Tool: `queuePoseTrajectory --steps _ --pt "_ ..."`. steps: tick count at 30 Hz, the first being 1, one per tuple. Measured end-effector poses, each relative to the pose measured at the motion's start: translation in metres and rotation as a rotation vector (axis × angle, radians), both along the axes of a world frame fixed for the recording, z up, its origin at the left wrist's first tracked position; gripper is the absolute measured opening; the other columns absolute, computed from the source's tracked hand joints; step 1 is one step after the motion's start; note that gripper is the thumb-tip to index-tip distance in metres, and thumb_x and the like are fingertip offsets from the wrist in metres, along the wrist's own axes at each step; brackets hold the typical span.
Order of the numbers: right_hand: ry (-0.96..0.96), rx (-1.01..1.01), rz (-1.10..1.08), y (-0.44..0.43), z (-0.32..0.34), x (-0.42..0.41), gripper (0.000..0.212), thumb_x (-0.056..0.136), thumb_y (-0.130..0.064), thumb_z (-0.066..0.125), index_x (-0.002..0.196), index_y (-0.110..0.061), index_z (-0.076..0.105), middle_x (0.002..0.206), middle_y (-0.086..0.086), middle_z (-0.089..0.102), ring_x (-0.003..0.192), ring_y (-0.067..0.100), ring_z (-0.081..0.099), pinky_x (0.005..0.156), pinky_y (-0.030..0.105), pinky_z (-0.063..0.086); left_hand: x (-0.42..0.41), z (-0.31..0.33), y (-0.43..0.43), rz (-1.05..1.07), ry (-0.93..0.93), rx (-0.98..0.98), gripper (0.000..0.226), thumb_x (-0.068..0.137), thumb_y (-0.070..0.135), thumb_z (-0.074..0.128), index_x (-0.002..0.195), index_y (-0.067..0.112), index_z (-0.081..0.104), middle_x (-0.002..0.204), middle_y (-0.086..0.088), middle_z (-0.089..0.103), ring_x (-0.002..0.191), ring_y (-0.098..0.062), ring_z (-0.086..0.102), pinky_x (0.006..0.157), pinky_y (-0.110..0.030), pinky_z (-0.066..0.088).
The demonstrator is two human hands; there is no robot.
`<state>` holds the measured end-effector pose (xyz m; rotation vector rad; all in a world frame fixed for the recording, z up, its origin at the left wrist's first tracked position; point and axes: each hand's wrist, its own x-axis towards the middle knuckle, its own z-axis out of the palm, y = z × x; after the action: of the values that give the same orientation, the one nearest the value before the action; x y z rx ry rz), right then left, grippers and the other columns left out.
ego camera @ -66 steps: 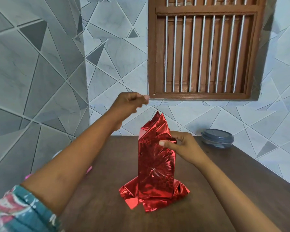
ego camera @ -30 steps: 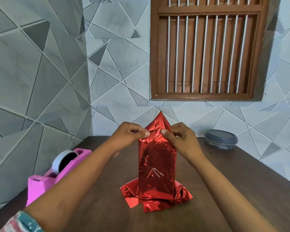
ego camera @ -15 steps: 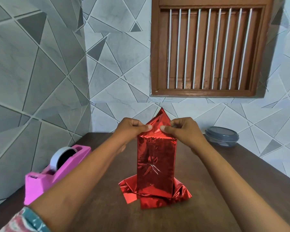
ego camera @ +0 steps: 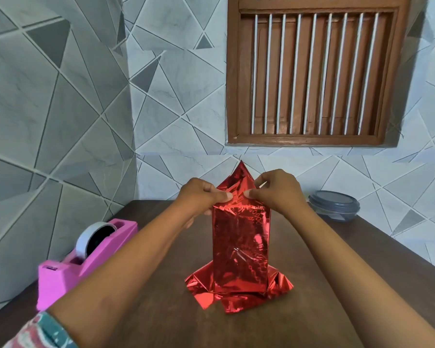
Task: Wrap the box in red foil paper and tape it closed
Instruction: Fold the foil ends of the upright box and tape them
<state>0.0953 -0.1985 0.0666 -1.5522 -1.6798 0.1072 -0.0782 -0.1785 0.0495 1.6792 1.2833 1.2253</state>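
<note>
Both grips pinch the red foil paper [ego camera: 239, 175]: the left hand [ego camera: 201, 197] and right hand [ego camera: 276, 192] nip it between thumb and forefinger, thumb tips nearly meeting, just above the frame's centre. Straight below them stands the box [ego camera: 240, 247], foil-covered, long axis upright on the bench [ego camera: 161, 310], a loose foil peak rising behind the hands. Forearms reach in from the lower corners. The tape dispenser [ego camera: 91, 257], lower left, lies nearer the left hand, likely the one to fetch tape.
</note>
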Motion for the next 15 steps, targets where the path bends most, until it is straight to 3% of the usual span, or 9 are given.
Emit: queuePoseTrajectory --steps 3,5,8,11,15 --pt "-0.016 0.007 0.025 -0.001 0.0 0.007 0.027 0.072 -0.035 0.079 0.088 -0.013 0.072 0.083 0.001 0.064 0.082 0.017 0.06 0.063 0.025 0.038 0.003 0.004 0.001 0.003 0.036 -0.015 0.023 0.073 0.025 0.08 0.072 0.006 0.067 0.086 -0.007 0.072 0.074 -0.014 0.063 0.059 -0.022 0.047" --pt "0.025 0.015 0.076 0.0 0.001 0.012 0.03 0.071 -0.035 0.08 0.088 -0.011 0.072 0.084 0.002 0.067 0.082 0.016 0.061 0.069 0.027 0.042 0.004 0.007 0.001 0.005 0.05 -0.026 0.025 0.072 0.026 0.08 0.077 0.006 0.067 0.078 -0.005 0.069 0.068 -0.012 0.06 0.056 -0.021 0.046" --pt "0.141 -0.037 0.167 0.003 0.003 0.018 0.026 0.073 -0.032 0.079 0.085 -0.009 0.073 0.082 0.003 0.068 0.078 0.014 0.061 0.067 0.024 0.044 0.002 0.01 0.001 -0.004 0.052 -0.057 0.027 0.072 0.027 0.08 0.08 0.006 0.065 0.067 -0.001 0.061 0.06 -0.009 0.054 0.055 -0.021 0.044" --pt "0.277 -0.108 0.268 0.008 -0.001 0.019 0.017 0.077 -0.029 0.076 0.08 -0.011 0.074 0.08 0.009 0.072 0.073 0.013 0.063 0.074 0.028 0.049 -0.001 0.012 0.003 -0.029 0.03 -0.098 0.029 0.073 0.029 0.079 0.085 0.008 0.062 0.073 -0.002 0.065 0.062 -0.008 0.057 0.055 -0.02 0.046" --pt "0.385 -0.12 0.298 0.018 -0.009 0.015 0.013 0.081 -0.025 0.073 0.074 -0.014 0.072 0.072 0.0 0.069 0.067 0.007 0.06 0.073 0.022 0.046 0.0 0.014 0.005 -0.051 -0.058 -0.143 0.023 0.077 0.026 0.076 0.084 0.011 0.06 0.077 -0.001 0.067 0.066 -0.007 0.061 0.055 -0.017 0.048"
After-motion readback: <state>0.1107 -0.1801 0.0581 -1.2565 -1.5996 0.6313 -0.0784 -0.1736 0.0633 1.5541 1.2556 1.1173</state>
